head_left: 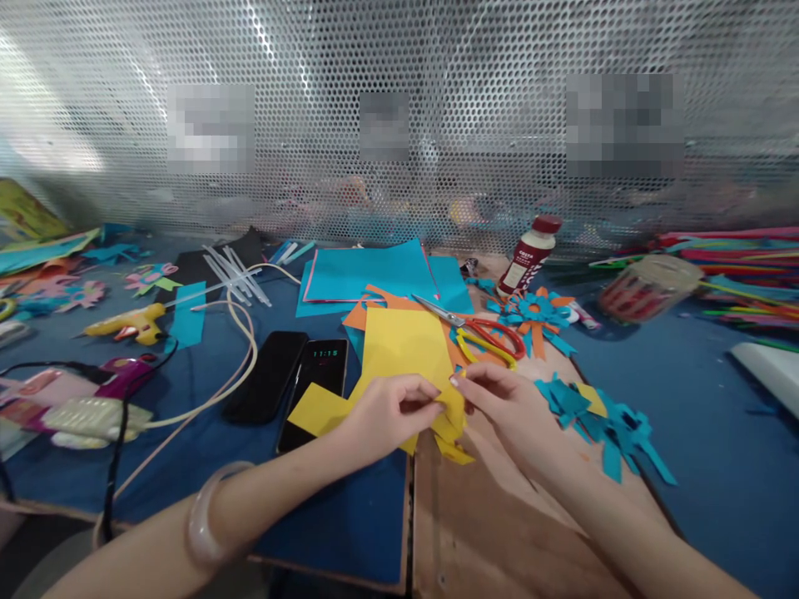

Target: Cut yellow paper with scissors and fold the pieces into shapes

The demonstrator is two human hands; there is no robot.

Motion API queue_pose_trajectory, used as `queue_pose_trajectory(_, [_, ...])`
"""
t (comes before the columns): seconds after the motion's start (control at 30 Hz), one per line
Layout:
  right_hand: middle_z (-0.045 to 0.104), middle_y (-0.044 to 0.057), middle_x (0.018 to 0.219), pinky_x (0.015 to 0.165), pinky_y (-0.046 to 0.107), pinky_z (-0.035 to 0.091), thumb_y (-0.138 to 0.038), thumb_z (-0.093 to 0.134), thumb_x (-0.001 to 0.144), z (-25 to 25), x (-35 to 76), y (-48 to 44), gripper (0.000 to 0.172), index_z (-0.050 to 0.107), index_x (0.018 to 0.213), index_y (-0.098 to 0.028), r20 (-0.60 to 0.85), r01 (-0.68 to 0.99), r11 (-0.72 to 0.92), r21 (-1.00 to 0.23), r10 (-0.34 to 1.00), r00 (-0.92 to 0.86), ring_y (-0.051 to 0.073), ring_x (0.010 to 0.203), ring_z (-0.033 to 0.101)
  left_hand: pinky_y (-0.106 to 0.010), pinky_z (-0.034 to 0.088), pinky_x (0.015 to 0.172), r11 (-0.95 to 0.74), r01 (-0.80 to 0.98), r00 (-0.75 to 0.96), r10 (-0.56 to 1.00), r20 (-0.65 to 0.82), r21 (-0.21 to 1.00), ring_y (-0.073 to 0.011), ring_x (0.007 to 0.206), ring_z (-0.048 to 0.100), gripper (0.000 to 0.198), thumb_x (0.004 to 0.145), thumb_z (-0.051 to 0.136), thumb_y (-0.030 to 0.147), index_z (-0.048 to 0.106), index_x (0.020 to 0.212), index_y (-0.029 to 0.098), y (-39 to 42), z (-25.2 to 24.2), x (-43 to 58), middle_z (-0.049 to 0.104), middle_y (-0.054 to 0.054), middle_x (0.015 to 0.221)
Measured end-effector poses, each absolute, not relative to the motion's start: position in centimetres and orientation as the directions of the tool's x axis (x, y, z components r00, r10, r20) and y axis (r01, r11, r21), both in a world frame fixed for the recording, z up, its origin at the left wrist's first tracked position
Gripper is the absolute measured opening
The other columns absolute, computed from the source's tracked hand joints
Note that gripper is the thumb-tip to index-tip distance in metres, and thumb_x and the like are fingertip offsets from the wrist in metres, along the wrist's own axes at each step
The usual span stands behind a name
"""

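Observation:
My left hand [399, 412] pinches the left side of a small, folded piece of yellow paper [450, 416]. My right hand [499, 403] grips the same piece at its right edge, thumb and forefinger closed. The piece has cut strips hanging from its lower end. Just behind it lies a larger yellow sheet [403, 345], partly over orange paper, with a yellow scrap [317, 408] to the left of my left hand. Scissors [478, 333] with red and yellow handles rest beyond my right hand. Blue paper cutouts [605, 420] lie to the right of my right wrist.
Two phones [268, 374] lie left of my left hand. A yellow glue gun [128, 324], cables and a power strip [93, 420] spread across the left. Blue sheets [371, 274] sit at the back. A bottle [529, 256] and a clear jar [649, 287] stand or lie at right.

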State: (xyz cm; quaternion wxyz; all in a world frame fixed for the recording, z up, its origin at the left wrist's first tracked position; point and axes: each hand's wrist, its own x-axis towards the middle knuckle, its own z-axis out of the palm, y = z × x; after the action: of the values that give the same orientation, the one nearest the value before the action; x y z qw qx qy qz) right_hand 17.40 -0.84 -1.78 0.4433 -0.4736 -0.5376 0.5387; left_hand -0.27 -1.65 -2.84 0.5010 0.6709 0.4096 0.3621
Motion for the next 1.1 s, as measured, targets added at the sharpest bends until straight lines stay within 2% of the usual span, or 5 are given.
queue_pose_trajectory(0.3, [0.056, 0.0, 0.069, 0.058, 0.025, 0.039, -0.033, 0.068, 0.071, -2.22, 17.68, -0.6, 0.017, 0.064, 0.075, -0.017, -0.066, -0.084, -0.084, -0.993, 0.978, -0.198, 0.011, 0.062, 0.048, -0.025, 0.047, 0.067, -0.12, 0.196, 0.412, 0.911, 0.03, 0.973, -0.0149, 0.074, 0.061, 0.018, 0.079, 0.056, 0.027, 0.062, 0.086, 0.012, -1.62, -2.37, -0.22, 0.067, -0.007, 0.082])
queue_pose_trajectory(0.67, [0.057, 0.0, 0.069, 0.059, 0.026, 0.038, -0.03, 0.07, 0.07, -2.1, 17.6, -0.71, 0.013, 0.066, 0.072, -0.017, -0.072, -0.146, -0.098, -0.984, 0.982, -0.176, 0.011, 0.063, 0.047, -0.023, 0.044, 0.063, -0.134, 0.234, 0.415, 0.91, 0.026, 0.963, -0.013, 0.069, 0.059, 0.016, 0.08, 0.056, 0.026, 0.062, 0.083, 0.012, -1.73, -1.98, -0.31, 0.066, -0.005, 0.077])
queue_pose_trajectory(0.9, [0.054, 0.0, 0.067, 0.057, 0.025, 0.036, -0.026, 0.072, 0.069, -1.89, 17.52, -0.87, 0.01, 0.066, 0.067, -0.018, -0.14, -0.265, -0.186, -0.946, 0.973, -0.185, 0.011, 0.063, 0.047, -0.022, 0.045, 0.064, -0.113, 0.198, 0.43, 0.903, 0.017, 0.974, -0.0128, 0.071, 0.06, 0.013, 0.078, 0.057, 0.025, 0.061, 0.08, 0.013, -1.63, -2.46, -0.33, 0.066, -0.004, 0.077])
queue_pose_trajectory(1.1, [0.051, -0.001, 0.063, 0.056, 0.025, 0.036, -0.032, 0.067, 0.074, -2.23, 17.71, -0.56, 0.016, 0.064, 0.069, -0.018, -0.096, -0.197, -0.135, -0.971, 0.976, -0.197, 0.01, 0.061, 0.045, -0.023, 0.045, 0.064, -0.072, 0.216, 0.435, 0.9, -0.03, 0.974, -0.0141, 0.072, 0.061, 0.016, 0.078, 0.058, 0.028, 0.062, 0.081, 0.012, -1.4, -2.45, -0.4, 0.066, -0.005, 0.078])
